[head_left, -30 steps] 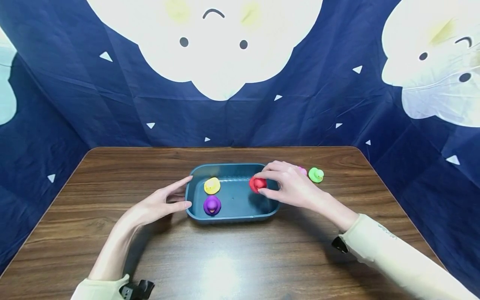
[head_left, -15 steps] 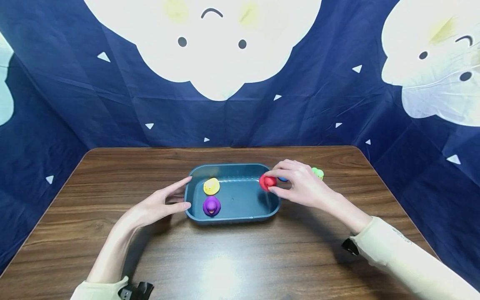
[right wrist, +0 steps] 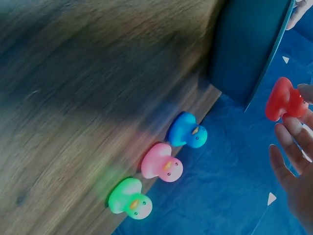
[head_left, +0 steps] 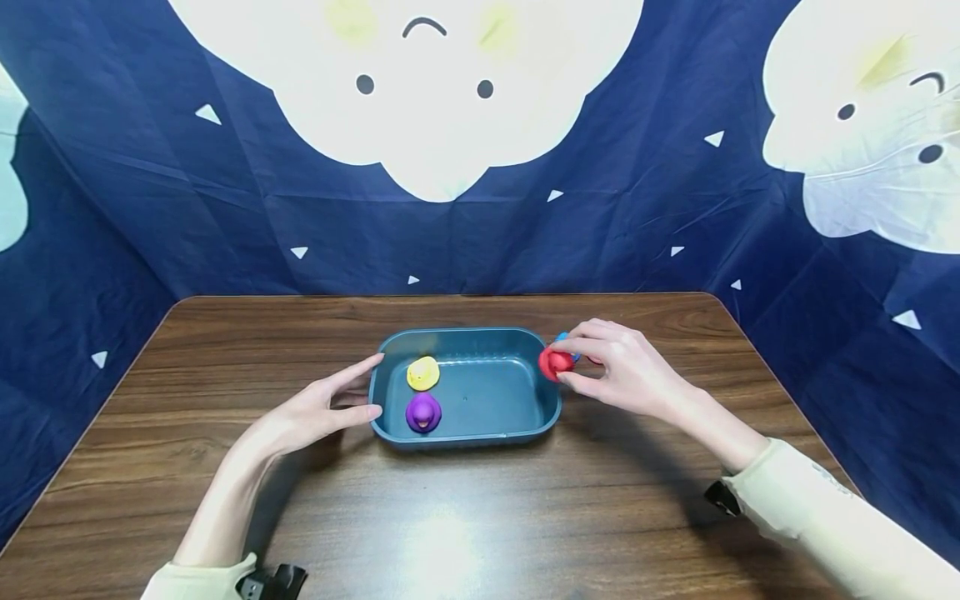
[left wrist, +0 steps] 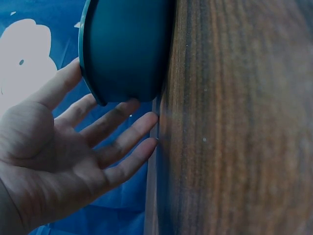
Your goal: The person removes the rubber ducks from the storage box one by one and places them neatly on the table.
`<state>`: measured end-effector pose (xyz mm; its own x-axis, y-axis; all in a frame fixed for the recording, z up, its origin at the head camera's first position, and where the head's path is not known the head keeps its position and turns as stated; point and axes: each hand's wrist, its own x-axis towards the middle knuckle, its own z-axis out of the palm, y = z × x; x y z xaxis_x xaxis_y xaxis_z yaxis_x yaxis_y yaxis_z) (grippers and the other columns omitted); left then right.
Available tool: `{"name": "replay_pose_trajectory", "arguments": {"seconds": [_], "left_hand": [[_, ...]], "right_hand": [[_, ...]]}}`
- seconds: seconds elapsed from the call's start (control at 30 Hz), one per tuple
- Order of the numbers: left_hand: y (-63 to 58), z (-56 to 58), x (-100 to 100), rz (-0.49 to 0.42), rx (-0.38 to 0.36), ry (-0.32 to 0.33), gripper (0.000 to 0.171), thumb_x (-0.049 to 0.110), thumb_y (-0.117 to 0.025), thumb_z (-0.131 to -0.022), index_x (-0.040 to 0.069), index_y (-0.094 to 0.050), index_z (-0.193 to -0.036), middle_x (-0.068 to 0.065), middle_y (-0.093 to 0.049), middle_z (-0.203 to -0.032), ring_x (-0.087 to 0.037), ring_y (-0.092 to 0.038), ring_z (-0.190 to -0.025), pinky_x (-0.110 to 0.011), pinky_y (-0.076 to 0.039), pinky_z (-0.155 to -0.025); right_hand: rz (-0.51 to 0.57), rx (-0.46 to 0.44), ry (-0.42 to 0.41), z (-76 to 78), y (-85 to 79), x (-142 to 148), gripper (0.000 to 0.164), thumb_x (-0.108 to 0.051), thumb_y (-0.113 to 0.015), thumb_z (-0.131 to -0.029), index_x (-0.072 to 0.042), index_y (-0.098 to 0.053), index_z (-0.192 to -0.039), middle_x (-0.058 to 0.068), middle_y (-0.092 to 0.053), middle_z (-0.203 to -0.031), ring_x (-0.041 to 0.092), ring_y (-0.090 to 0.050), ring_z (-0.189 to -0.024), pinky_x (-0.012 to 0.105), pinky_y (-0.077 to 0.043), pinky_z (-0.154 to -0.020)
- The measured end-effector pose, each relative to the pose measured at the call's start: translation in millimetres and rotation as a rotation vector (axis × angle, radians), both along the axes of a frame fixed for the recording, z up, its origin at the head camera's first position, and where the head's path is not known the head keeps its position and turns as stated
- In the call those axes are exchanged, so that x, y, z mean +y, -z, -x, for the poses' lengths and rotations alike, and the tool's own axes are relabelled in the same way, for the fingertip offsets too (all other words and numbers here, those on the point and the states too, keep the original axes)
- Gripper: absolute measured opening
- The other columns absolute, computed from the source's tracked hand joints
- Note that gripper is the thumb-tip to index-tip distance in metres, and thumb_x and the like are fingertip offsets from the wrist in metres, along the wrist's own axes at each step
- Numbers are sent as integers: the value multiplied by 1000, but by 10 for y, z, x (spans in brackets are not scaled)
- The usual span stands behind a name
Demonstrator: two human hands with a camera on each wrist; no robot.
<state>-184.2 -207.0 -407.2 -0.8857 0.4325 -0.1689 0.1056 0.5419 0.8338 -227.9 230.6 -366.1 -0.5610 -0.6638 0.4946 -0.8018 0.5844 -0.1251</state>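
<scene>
A blue-green plastic bin (head_left: pixel 480 400) stands on the table, with a yellow rubber duck (head_left: pixel 423 372) and a purple rubber duck (head_left: pixel 423 412) at its left end. My left hand (head_left: pixel 318 408) touches that end. In the left wrist view, its fingers (left wrist: pixel 122 139) lie fairly straight beside the bin wall (left wrist: pixel 127 54). Thumb and fingers of my right hand (head_left: pixel 630 367) pinch a red rubber duck (head_left: pixel 553 364) at the bin's right rim. The right wrist view has this red duck (right wrist: pixel 281 100) raised off the table, beyond the bin's end.
Right of the bin, blue (right wrist: pixel 186 131), pink (right wrist: pixel 159 161) and green (right wrist: pixel 127 196) rubber ducks stand in a row on the wooden table (head_left: pixel 480 517). My right hand mostly hides them in the head view. Dark blue cloth (head_left: pixel 247 200) with white clouds hangs behind.
My right hand has carried the red rubber duck rightward, from over the bin's inside to its right rim. The left hand and the bin have stayed nearly in place.
</scene>
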Motion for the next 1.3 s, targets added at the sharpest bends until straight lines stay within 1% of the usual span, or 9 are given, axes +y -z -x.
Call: {"name": "replay_pose_trajectory", "arguments": {"seconds": [0.27,0.4,0.67,0.9,1.07,1.3], "left_hand": [[2,-2,-1,0,15,-3,81,37,-68,-100,21,-24,-165,-21,-44,-160,-40,-52,-141,-60,-44,-112],[2,-2,1,4,13,-2,81,38,-68,-100,22,-23,-165,-20,-45,-159,-39,-51,-141,-60,-44,-113],[-10,-5,6,9,0,-6,81,39,-68,-99,24,-23,-165,-20,-45,-160,-39,-50,-142,-61,-43,-113],[-5,1,6,14,-6,-8,82,40,-68,-99,23,-23,-165,-21,-45,-159,-39,-49,-143,-62,-42,-114],[0,6,5,17,-5,-11,82,40,-68,-99,23,-23,-165,-20,-45,-159,-39,-49,-143,-62,-42,-114],[0,8,8,16,-15,-15,81,38,-68,-100,24,-23,-165,-20,-44,-160,-40,-48,-143,-62,-42,-114]], "right_hand": [[1,-9,19,2,46,126,27,-23,-87,-82,-19,-79,-107,-7,-72,-99,9,-65,-86,27,-56,-70],[1,-10,42,-1,69,192,22,-23,-86,-81,-20,-78,-102,-8,-71,-97,8,-65,-86,30,-57,-72],[-11,-18,75,1,135,311,24,-23,-87,-79,-18,-78,-101,-4,-73,-97,12,-68,-89,35,-59,-75],[-46,-52,107,-22,207,377,28,-25,-88,-78,-19,-79,-104,-5,-72,-98,11,-66,-89,34,-60,-74],[-72,-60,127,-13,262,416,30,-26,-89,-77,-20,-79,-105,-4,-73,-101,13,-67,-93,37,-60,-77],[-121,-77,127,22,354,452,30,-24,-89,-76,-21,-80,-105,-5,-75,-98,13,-67,-91,39,-58,-76]]}}
